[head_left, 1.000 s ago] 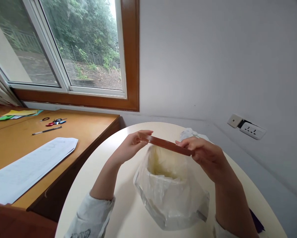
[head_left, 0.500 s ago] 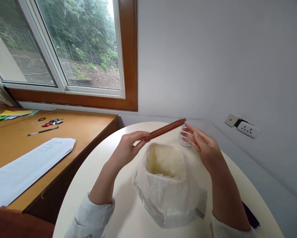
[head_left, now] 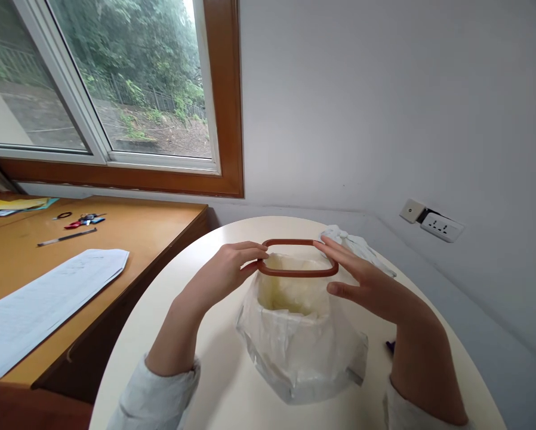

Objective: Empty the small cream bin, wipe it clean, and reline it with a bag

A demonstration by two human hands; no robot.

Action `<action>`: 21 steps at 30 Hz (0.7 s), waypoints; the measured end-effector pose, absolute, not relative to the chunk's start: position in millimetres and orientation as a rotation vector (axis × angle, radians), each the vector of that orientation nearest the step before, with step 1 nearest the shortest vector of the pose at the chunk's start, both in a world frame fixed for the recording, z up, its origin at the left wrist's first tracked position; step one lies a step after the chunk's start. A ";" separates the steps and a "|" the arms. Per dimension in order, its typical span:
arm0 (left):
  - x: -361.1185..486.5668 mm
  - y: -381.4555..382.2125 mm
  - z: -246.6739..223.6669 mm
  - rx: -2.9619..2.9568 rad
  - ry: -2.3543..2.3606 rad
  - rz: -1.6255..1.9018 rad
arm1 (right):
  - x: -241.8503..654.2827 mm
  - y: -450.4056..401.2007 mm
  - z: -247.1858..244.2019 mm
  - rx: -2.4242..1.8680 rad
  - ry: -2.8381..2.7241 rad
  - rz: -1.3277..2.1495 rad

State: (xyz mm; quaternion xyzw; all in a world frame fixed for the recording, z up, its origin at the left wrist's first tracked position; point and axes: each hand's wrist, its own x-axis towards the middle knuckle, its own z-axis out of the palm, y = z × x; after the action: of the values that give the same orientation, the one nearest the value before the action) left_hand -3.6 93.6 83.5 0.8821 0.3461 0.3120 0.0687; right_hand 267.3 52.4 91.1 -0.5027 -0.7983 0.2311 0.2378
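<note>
A reddish-brown rounded rectangular ring [head_left: 298, 273], like the rim of a wastebin, hangs above the far part of the bin's mouth. My left hand [head_left: 227, 266] pinches its left end between thumb and fingers. At the other end my right hand [head_left: 370, 283] has its fingers stretched out along the ring's right side, touching it, while the thumb stands apart below. Under the ring is a small bin whose mouth is lined with a white plastic bag [head_left: 299, 352]; the bag is folded outward and drapes over the bin's sides, hiding the outer wall.
The bin stands on a round cream table [head_left: 223, 364]. A knotted white bag [head_left: 364, 248] lies behind my right hand, and a small dark purple thing [head_left: 390, 346] shows beside my right forearm. At left, a wooden desk [head_left: 160, 221] bears papers [head_left: 57, 298], a pen [head_left: 66, 237] and keys [head_left: 86, 220].
The ring has turned from tilted edge-on to nearly level and come lower over the bin. My right hand has moved in from beside it and now touches its right side.
</note>
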 end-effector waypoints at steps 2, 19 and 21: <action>-3.6 92.8 84.8 2.644 1.031 0.917 | 265.7 50.4 91.6 -1.405 -2.226 0.649; -7.8 86.3 88.7 2.600 1.044 0.695 | 269.2 47.5 85.3 -1.390 -2.378 0.650; -8.8 84.2 90.3 2.600 1.052 0.667 | 269.8 48.2 83.8 -1.388 -2.389 0.646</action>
State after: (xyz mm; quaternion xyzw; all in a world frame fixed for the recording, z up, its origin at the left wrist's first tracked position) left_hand -8.8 84.2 90.3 0.8944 0.3617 0.2295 0.1287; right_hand 269.8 48.2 83.8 -0.4835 -0.8322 0.2252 0.1516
